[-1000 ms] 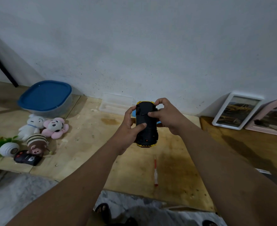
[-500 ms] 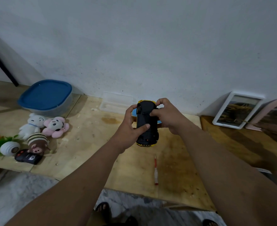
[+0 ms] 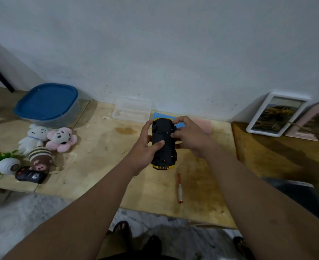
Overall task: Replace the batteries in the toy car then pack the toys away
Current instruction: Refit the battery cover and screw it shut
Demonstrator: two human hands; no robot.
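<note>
I see my left hand (image 3: 143, 147) gripping the upturned toy car (image 3: 163, 143) above the wooden worktop (image 3: 98, 156), thumb across its black underside, while my right hand (image 3: 190, 136) pinches its far end. A red screwdriver (image 3: 179, 186) lies near the front edge. Plush toys (image 3: 48, 143) and a blue-lidded container (image 3: 47, 104) sit at the left end.

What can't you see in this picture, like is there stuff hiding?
Head view only:
- Yellow top of the black-bottomed toy car: turned away, underside up; left hand and right hand cover its sides.
- Inside the grey tub with the blue lid: the lid hides it.
- Blue flat sheet: mostly behind the car.
- Print on the black remote control: too small.
</note>
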